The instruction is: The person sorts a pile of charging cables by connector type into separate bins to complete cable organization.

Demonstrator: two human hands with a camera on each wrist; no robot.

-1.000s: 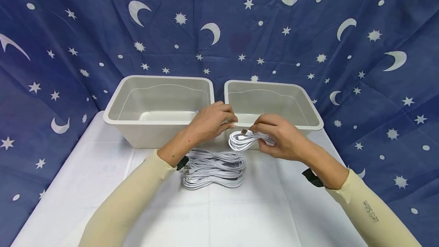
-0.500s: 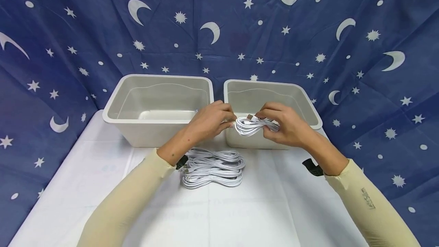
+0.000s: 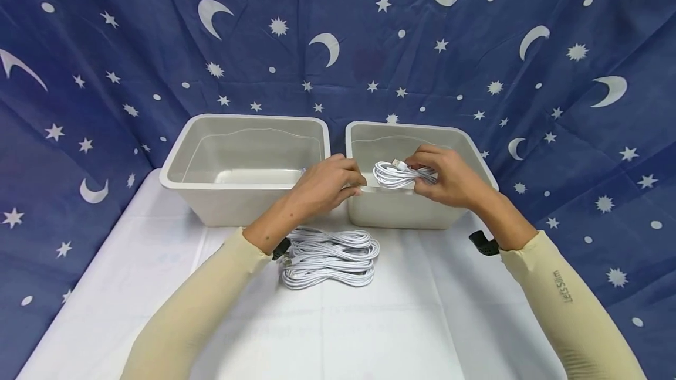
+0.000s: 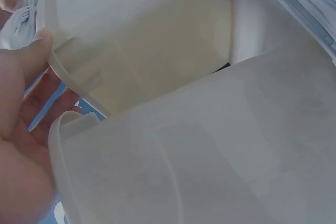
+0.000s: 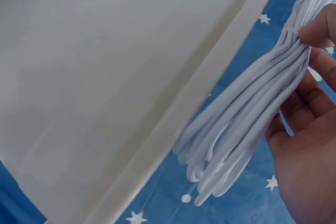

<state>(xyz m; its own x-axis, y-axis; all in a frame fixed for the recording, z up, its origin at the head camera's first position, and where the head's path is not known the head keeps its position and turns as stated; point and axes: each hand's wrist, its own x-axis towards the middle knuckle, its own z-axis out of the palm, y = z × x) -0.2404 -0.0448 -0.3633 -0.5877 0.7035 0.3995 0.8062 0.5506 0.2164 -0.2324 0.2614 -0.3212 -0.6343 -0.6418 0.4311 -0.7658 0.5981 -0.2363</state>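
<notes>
My right hand [image 3: 449, 177] pinches a coiled white USB cable [image 3: 393, 175] just above the front rim of the right bin [image 3: 401, 213]. Its metal plug [image 3: 399, 164] points up and to the left. In the right wrist view, the bundled loops [image 5: 241, 114] hang beside the bin's outer wall, with the thumb pressed on the bundle's middle. My left hand [image 3: 328, 183] grips the right bin's front left corner. The left wrist view has its thumb [image 4: 37, 53] over the rim and fingers on the far side.
A matching pale grey bin [image 3: 227, 207] stands at the left, with a small bluish item [image 3: 303, 170] partly hidden inside. Several coiled white cables [image 3: 330, 260] lie stacked on the white tablecloth [image 3: 385, 333] in front. A blue star-patterned curtain [image 3: 364, 63] hangs close behind the bins.
My right hand has lifted the cable up and away from me, from in front of the right bin to above its front rim. The left hand has stayed at the rim.
</notes>
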